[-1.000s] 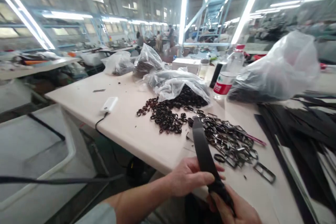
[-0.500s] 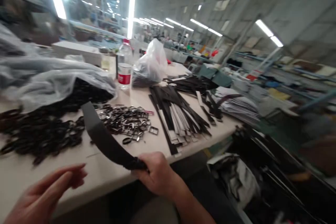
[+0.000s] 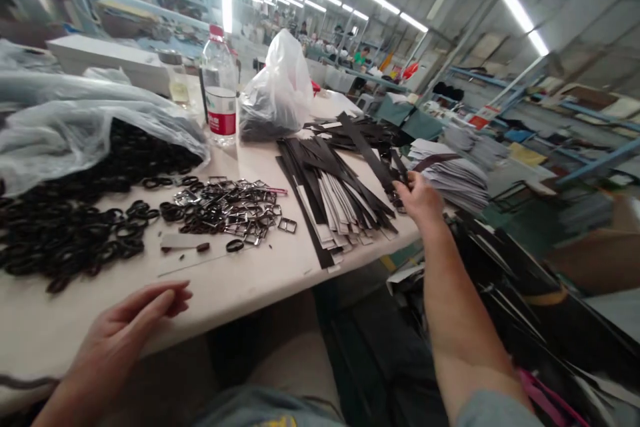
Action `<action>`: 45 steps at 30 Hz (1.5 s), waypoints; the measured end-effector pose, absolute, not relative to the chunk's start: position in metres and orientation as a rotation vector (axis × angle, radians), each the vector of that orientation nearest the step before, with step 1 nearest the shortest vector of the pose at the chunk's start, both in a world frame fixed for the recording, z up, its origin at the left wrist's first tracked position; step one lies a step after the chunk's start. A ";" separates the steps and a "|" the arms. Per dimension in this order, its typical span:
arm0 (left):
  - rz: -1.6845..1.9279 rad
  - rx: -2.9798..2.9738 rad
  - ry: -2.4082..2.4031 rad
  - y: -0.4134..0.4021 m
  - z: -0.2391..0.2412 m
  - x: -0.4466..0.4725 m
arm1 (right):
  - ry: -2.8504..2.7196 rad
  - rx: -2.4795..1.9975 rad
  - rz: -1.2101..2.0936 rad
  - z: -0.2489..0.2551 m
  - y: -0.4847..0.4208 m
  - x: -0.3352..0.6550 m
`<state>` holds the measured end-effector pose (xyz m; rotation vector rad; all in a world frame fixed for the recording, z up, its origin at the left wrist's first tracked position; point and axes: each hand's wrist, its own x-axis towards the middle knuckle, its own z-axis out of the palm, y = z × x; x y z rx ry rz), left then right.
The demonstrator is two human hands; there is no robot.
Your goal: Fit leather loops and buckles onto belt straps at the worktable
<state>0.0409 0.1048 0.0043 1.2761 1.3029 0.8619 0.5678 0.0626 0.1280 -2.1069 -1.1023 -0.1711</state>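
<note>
My right hand (image 3: 423, 200) is stretched out to the table's right side, its fingers closed on a black strap (image 3: 367, 150). The strap slants up and left from the hand, over other black straps with buckle ends that my fingers partly hide. My left hand (image 3: 137, 320) rests above the table's front edge, empty, with its fingers loosely curved. Beyond it lie a pile of black loops (image 3: 110, 233), a heap of metal buckles (image 3: 240, 210) and a single black loop (image 3: 235, 245). Black and white strips (image 3: 340, 197) fan out left of my right hand.
A plastic bottle (image 3: 219, 90) and a filled white plastic bag (image 3: 280, 93) stand at the back of the table (image 3: 280, 273). Clear plastic sheeting (image 3: 65, 140) covers part of the loops. Stacked grey sheets (image 3: 450, 170) lie at the right. Bundled dark material (image 3: 530, 293) sits beside the table.
My right hand has carried the black strap from the table's front middle to the straps on the right. My left hand stays near the front edge. The view has tilted down slightly.
</note>
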 end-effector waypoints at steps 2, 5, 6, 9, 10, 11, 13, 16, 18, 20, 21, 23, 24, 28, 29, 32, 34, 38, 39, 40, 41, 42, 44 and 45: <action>0.789 1.202 1.313 0.103 0.013 0.048 | -1.139 -2.105 -0.346 0.114 0.062 0.567; 0.745 1.164 1.323 0.103 0.019 0.056 | -1.339 -2.037 -0.328 0.089 0.066 0.537; 0.737 1.172 1.320 0.104 0.019 0.057 | -1.419 -2.012 -0.327 0.081 0.069 0.523; 0.727 1.219 1.290 0.105 0.018 0.059 | -1.600 -2.001 -0.292 0.064 0.089 0.492; 0.730 1.237 1.281 0.105 0.015 0.058 | -1.613 -2.020 -0.284 0.061 0.098 0.489; 0.737 1.256 1.273 0.105 0.013 0.057 | -1.603 -2.051 -0.282 0.059 0.108 0.490; 0.748 1.283 1.250 0.105 0.006 0.055 | -1.547 -2.125 -0.294 0.058 0.128 0.500; 0.806 1.282 1.217 0.102 -0.001 0.055 | -1.474 -2.257 -0.266 0.059 0.158 0.527; 0.869 1.257 1.227 0.098 -0.002 0.057 | -1.462 -2.332 -0.209 0.058 0.173 0.542; 0.911 1.233 1.249 0.095 -0.001 0.060 | -1.468 -2.387 -0.153 0.057 0.185 0.550; 0.918 1.223 1.255 0.094 -0.001 0.062 | -1.472 -2.406 -0.134 0.056 0.189 0.551; 0.927 1.209 1.258 0.092 0.000 0.063 | -1.472 -2.430 -0.124 0.054 0.194 0.553; 0.932 1.200 1.258 0.092 0.000 0.064 | -1.466 -2.435 -0.130 0.054 0.195 0.552; 0.931 1.182 1.253 0.093 -0.002 0.062 | -1.412 -2.435 -0.196 0.056 0.192 0.550; 0.914 1.201 1.242 0.094 -0.003 0.060 | -1.403 -2.427 -0.223 0.057 0.190 0.549; 0.845 1.319 1.189 0.099 -0.002 0.057 | -1.417 -2.374 -0.305 0.058 0.181 0.543; 0.813 1.418 1.168 0.102 -0.001 0.057 | -1.443 -2.337 -0.336 0.058 0.175 0.538; 0.839 1.607 1.192 0.101 -0.003 0.058 | -1.456 -2.330 -0.348 0.061 0.169 0.530; 0.844 1.637 1.194 0.100 -0.004 0.058 | -1.458 -2.335 -0.345 0.063 0.167 0.528; 0.850 1.657 1.190 0.100 -0.006 0.058 | -1.461 -2.338 -0.341 0.067 0.166 0.525; 0.853 1.669 1.180 0.099 -0.007 0.058 | -1.468 -2.336 -0.334 0.072 0.164 0.521; 0.858 1.672 1.167 0.099 -0.007 0.058 | -1.482 -2.329 -0.323 0.078 0.160 0.515; 0.861 1.654 1.147 0.098 -0.005 0.060 | -1.533 -2.294 -0.287 0.090 0.147 0.496; 0.852 1.631 1.145 0.097 -0.002 0.062 | -1.574 -2.265 -0.256 0.096 0.137 0.484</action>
